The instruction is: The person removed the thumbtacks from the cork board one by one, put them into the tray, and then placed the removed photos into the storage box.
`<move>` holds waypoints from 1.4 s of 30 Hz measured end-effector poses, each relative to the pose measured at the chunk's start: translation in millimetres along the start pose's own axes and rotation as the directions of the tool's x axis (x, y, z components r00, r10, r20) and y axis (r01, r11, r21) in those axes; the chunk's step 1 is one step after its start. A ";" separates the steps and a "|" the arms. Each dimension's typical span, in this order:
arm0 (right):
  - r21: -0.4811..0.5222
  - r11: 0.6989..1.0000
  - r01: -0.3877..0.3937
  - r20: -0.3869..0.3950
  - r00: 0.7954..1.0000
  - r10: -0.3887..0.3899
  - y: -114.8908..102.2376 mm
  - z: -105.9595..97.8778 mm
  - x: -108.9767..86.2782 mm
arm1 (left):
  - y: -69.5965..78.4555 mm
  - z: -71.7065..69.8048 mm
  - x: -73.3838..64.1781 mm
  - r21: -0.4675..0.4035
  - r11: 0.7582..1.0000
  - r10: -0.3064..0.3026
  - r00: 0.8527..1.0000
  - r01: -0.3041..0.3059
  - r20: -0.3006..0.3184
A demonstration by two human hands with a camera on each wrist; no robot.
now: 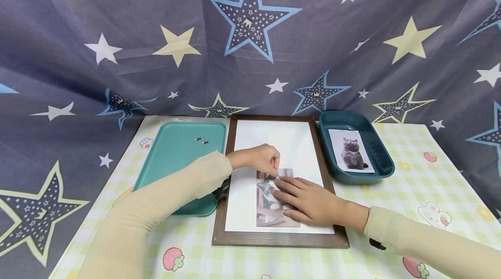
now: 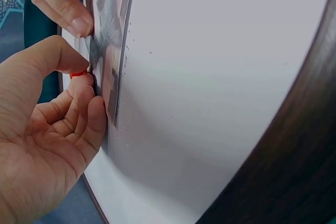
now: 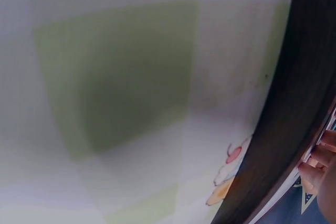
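A photo of a cat point(image 1: 274, 219) lies on a white board with a brown frame point(image 1: 279, 239). At the photo's top edge, my left hand point(image 1: 261, 158) pinches a red push pin point(image 2: 79, 74) between thumb and finger. The pin's point is hidden, so how deep it sits cannot be told. My right hand point(image 1: 313, 200) rests palm down on the photo's right side, fingers spread and nearly straight. Its fingertips lie just below the left hand. In the right wrist view only part of the right hand point(image 3: 321, 174) shows beyond the dark frame.
Left of the board is a green tray point(image 1: 168, 161) with two red push pins point(image 1: 201, 140). To the right stands a dark teal bin point(image 1: 381, 157) holding a photo of a grey cat point(image 1: 352, 152). A checked cloth point(image 1: 195, 244) covers the table; a star-patterned curtain point(image 1: 156, 9) hangs behind.
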State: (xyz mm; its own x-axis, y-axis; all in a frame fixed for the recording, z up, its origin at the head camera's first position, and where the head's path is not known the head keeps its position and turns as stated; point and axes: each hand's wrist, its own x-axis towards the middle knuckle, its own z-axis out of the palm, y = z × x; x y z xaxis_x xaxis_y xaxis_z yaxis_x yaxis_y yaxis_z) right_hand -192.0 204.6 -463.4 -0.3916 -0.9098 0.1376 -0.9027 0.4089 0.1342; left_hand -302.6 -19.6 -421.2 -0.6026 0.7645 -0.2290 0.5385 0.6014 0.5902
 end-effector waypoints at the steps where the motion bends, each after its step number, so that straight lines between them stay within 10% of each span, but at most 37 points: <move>1: 0.001 1.000 0.000 -0.002 1.000 0.000 0.0 0.1 0.0 | 0.2 -0.3 -0.4 -0.007 1.000 -0.001 1.000 0.001 0.001; 42: 0.022 1.000 -0.012 0.000 1.000 0.012 -1.0 0.6 -0.6 | -6.6 1.6 -0.3 -0.035 0.999 0.013 1.000 -0.014 -0.022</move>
State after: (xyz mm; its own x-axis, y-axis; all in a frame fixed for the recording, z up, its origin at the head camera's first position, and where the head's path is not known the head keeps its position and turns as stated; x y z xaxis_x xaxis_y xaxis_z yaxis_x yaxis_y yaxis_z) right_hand -191.0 204.7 -464.2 -0.4027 -0.9047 0.1394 -0.9015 0.4183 0.1107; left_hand -305.1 -23.4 -426.2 -0.6084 0.7670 -0.2037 0.5262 0.5820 0.6200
